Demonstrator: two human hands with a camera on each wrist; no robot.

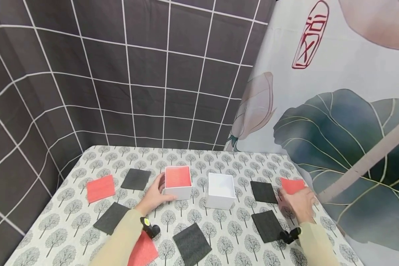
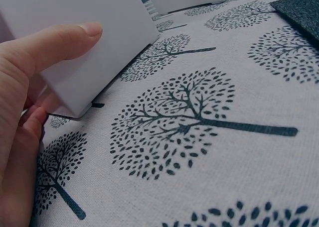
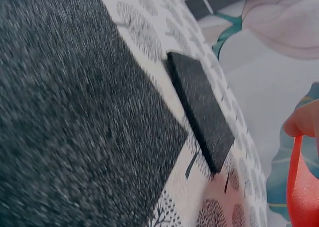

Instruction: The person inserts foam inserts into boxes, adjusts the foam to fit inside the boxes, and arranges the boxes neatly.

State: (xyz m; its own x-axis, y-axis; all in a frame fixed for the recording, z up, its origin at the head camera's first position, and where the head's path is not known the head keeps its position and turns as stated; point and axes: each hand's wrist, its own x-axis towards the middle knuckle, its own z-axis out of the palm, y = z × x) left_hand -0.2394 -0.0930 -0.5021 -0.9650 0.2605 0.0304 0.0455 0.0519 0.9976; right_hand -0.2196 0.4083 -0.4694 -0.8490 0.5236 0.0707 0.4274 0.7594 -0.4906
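My left hand point(image 1: 154, 197) grips the left side of a white open-topped box point(image 1: 178, 193), thumb along its front face. A red felt square point(image 1: 177, 176) is inside that box. The left wrist view shows the thumb point(image 2: 62, 43) against the box's white wall point(image 2: 94, 62). To the right stands a second white box point(image 1: 220, 201), and only white shows inside it. At the table's right side my right hand point(image 1: 299, 204) pinches another red felt square point(image 1: 290, 184). In the right wrist view this red felt point(image 3: 303, 199) is bent and raised beneath a fingertip.
Black felt squares lie near the right hand point(image 1: 263, 192), point(image 1: 267, 226). Another black square point(image 1: 192, 244) lies at the front. On the left are a red square point(image 1: 101, 188) and black squares point(image 1: 135, 179), point(image 1: 111, 218). The left forearm partly covers a red square point(image 1: 143, 251). Curtains hang behind.
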